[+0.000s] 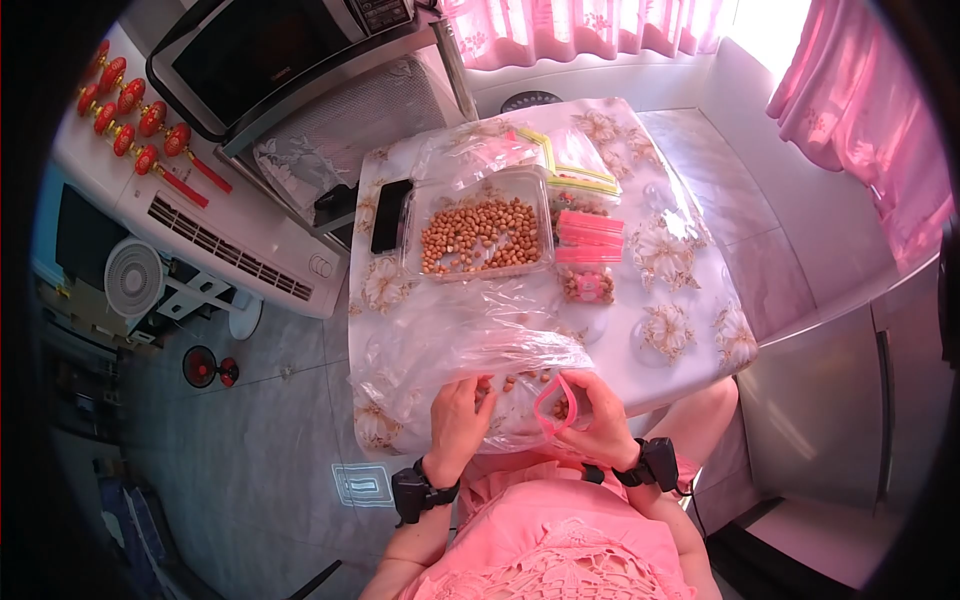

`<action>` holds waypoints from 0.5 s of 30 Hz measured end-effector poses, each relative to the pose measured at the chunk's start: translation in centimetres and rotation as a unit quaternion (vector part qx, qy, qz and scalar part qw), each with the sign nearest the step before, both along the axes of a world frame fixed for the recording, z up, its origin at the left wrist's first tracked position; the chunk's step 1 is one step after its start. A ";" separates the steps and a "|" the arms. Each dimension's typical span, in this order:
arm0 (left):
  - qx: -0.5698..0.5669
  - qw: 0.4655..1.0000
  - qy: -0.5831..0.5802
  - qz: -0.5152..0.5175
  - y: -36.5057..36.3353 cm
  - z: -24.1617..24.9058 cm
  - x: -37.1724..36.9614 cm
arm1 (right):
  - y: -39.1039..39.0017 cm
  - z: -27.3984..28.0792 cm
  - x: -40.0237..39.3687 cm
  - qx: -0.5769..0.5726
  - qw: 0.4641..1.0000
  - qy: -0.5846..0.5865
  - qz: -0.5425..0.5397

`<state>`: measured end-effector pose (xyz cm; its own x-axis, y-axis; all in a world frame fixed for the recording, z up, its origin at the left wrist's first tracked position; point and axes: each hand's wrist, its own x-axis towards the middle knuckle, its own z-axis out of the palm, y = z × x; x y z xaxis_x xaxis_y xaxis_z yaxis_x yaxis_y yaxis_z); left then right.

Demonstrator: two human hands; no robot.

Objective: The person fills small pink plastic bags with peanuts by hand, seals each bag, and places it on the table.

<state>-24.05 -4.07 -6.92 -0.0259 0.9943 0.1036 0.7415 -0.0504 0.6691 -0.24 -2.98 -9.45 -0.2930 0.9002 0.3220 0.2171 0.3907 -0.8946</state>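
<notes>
Head view, lower centre of frame. Left hand rests on a large clear plastic bag spread over the near edge of the surface; fingers curled down onto the film among a few loose peanuts. Whether its grip is clenched on anything, I cannot tell. Right hand, just beside the left, has its grip closed on a small zip bag with a pink rim, mouth held open in a loop facing the left hand. Both wrists wear black bands.

Mid frame, above the hands: a clear tray full of peanuts, lying on the same plastic sheet. A black phone lies just to the left of the tray. To the right of the tray, a stack of filled small bags with pink strips; one more filled bag sits below the stack. Upper centre: flat empty zip bags.

Upper left: microwave. Pink curtains along the top.
</notes>
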 end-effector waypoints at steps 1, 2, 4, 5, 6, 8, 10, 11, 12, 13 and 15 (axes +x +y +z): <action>0.004 1.000 -0.008 0.003 0.0 0.0 0.1 | 0.0 0.1 0.0 -0.003 1.000 -0.005 -0.002; 0.004 1.000 -0.008 0.003 -0.1 0.2 0.2 | -0.1 0.1 0.0 -0.006 1.000 -0.010 -0.003; 0.003 0.993 -0.121 -0.007 -0.3 1.2 0.7 | 0.0 0.3 0.1 -0.005 1.000 -0.013 -0.002; 0.002 0.993 -0.122 -0.007 -0.4 1.9 1.0 | 0.0 0.4 0.1 -0.005 1.000 -0.016 -0.001; 0.020 0.987 -0.159 -0.031 -0.5 2.8 1.4 | 0.0 0.4 0.1 -0.005 1.000 -0.016 0.000; 0.037 0.979 -0.195 -0.053 -0.6 4.3 2.1 | 0.0 0.4 0.0 -0.001 1.000 -0.010 0.000; 0.062 0.971 -0.206 -0.109 -0.6 5.2 2.9 | 0.0 0.8 -0.1 -0.004 1.000 -0.004 -0.001; 0.062 0.970 -0.206 -0.109 -0.5 5.0 3.2 | 0.0 1.0 -0.2 -0.006 1.000 0.002 -0.003; 0.081 0.967 -0.196 -0.139 -0.3 4.6 3.5 | 0.0 0.9 -0.2 -0.005 1.000 0.001 -0.005; 0.099 0.963 -0.185 -0.169 -0.1 4.5 3.7 | -0.2 0.6 -0.3 -0.036 0.999 0.025 0.001; 0.096 0.965 -0.191 -0.152 -0.2 4.6 4.0 | -0.2 0.4 -0.2 -0.067 0.997 0.049 0.004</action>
